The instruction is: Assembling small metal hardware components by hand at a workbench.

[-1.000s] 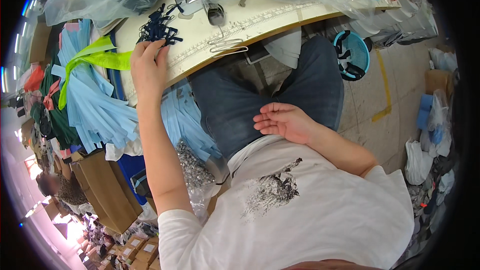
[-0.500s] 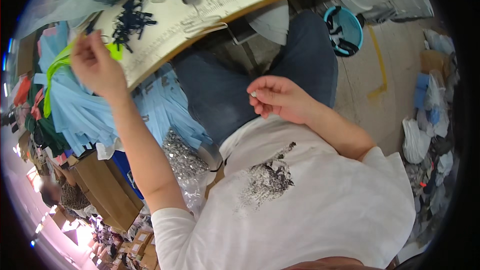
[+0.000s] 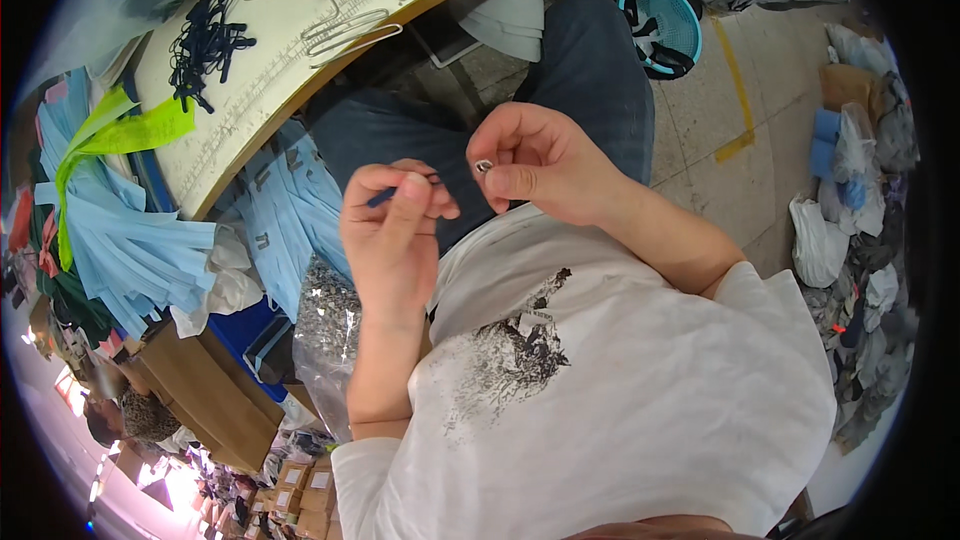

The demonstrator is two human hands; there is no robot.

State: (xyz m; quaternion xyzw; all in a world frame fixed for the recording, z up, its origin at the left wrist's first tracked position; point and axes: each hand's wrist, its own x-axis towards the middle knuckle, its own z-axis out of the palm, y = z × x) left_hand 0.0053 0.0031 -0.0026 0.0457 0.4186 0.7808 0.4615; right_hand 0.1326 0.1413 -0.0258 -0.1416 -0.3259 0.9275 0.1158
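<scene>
Over my lap, both hands are raised close together with a small gap between them. My left hand [image 3: 393,215] pinches a short dark navy strip [image 3: 381,197] between thumb and fingers. It looks like those in the tangled pile of navy strips [image 3: 205,45] on the table. In my right hand [image 3: 535,165], a small silver metal piece [image 3: 484,167] sits between thumb and forefinger; its exact kind is too small to make out. A clear bag of many small silvery pieces [image 3: 325,320] stands to the left of my body.
The white table [image 3: 260,90] has ruler markings along its curved edge, and a bent wire [image 3: 350,35] lies there. Light blue fabric strips [image 3: 150,250] and a neon yellow band [image 3: 130,135] hang at the left. A turquoise basket [image 3: 695,30] stands on the floor.
My left hand has come from beside the navy pile to over my lap, now with a navy strip. My right hand has stayed near my lap, its metal piece now plainer to see.
</scene>
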